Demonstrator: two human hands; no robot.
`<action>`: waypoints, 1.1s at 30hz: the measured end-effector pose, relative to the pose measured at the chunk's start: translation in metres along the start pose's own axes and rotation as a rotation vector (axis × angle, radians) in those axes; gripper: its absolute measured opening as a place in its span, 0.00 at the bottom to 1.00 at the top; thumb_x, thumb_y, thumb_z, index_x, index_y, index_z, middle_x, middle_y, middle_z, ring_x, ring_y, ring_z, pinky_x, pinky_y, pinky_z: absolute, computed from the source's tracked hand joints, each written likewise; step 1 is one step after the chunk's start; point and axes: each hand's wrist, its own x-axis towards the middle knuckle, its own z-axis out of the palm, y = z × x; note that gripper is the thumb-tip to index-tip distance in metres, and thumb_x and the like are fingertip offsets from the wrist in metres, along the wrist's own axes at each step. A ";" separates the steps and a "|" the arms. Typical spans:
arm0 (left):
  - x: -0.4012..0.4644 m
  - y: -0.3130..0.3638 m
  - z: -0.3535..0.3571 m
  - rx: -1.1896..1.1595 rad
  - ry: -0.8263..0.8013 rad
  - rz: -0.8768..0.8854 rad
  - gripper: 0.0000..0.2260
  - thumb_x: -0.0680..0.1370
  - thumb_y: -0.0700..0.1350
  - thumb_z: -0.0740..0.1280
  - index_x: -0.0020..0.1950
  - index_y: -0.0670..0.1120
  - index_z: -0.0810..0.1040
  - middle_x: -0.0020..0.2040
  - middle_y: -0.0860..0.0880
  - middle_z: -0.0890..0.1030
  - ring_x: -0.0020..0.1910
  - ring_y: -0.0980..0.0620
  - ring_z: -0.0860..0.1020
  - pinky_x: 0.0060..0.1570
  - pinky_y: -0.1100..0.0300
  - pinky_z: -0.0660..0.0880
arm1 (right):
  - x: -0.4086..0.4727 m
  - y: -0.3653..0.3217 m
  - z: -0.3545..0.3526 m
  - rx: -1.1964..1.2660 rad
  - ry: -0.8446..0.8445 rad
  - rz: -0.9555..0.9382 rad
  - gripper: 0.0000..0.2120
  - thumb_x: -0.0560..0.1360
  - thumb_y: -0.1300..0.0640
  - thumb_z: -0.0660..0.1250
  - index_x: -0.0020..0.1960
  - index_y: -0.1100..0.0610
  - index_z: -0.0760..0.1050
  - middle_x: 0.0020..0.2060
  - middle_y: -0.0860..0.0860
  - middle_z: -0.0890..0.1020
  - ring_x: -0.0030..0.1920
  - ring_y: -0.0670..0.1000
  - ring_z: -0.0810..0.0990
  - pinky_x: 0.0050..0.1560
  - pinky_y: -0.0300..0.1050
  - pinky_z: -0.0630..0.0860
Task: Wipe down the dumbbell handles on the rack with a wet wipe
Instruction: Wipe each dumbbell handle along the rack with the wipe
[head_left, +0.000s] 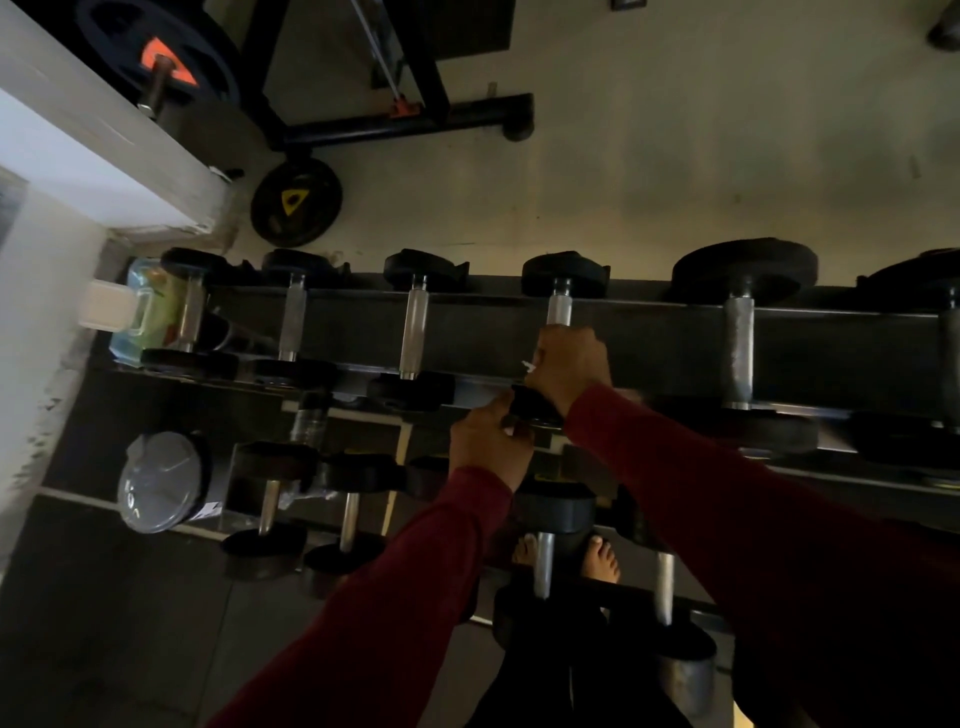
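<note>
Wiping the fourth handle (560, 312) from the left on the top rack (649, 343) looks like the step in hand. Right hand (569, 366) wraps that handle, fingers curled round it, with a white scrap of wet wipe (529, 367) poking out at the hand's 9 o'clock edge. Left hand (488, 447) sits at the right hand's 7 o'clock, fingers curled onto the near head (535, 405) of the same dumbbell, probably steadying it.

To do it well: keep the head braced so the dumbbell doesn't roll, twist the wipe round the full bar, and slide it end to end, since the far stretch of handle above the hand is uncovered.

Counts:
- Top-tier dumbbells: six in view, the last cut off at 3 o'clock.
- Lower tier: about four handles visible; dim, count unsure.
- Weight plates at 11 o'clock: two, one orange-marked (161, 57), one yellow-marked (296, 202).
- Hands: two, red sleeves.
- Bare feet: two, at 6 o'clock.
- Wipes pack (150, 306): one, at the rack's left end.
</note>
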 end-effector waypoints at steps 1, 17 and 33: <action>0.002 -0.002 0.000 -0.015 0.002 0.000 0.20 0.76 0.42 0.69 0.69 0.52 0.76 0.58 0.55 0.81 0.50 0.61 0.78 0.47 0.80 0.67 | 0.001 -0.002 0.001 -0.026 0.002 -0.002 0.10 0.72 0.58 0.75 0.51 0.57 0.79 0.46 0.53 0.83 0.47 0.51 0.84 0.50 0.47 0.83; 0.009 -0.028 -0.002 -0.062 -0.023 0.162 0.21 0.77 0.40 0.67 0.69 0.52 0.75 0.61 0.51 0.81 0.56 0.56 0.80 0.60 0.63 0.75 | 0.000 -0.017 0.002 -0.192 0.004 0.085 0.15 0.71 0.55 0.77 0.54 0.57 0.77 0.49 0.54 0.82 0.44 0.49 0.81 0.45 0.43 0.81; 0.017 -0.022 0.001 -0.375 0.029 0.060 0.13 0.74 0.48 0.74 0.59 0.48 0.83 0.51 0.54 0.84 0.42 0.67 0.78 0.46 0.75 0.74 | -0.016 0.001 -0.009 -0.002 0.134 0.034 0.07 0.72 0.56 0.75 0.45 0.50 0.77 0.47 0.45 0.80 0.46 0.42 0.81 0.40 0.31 0.76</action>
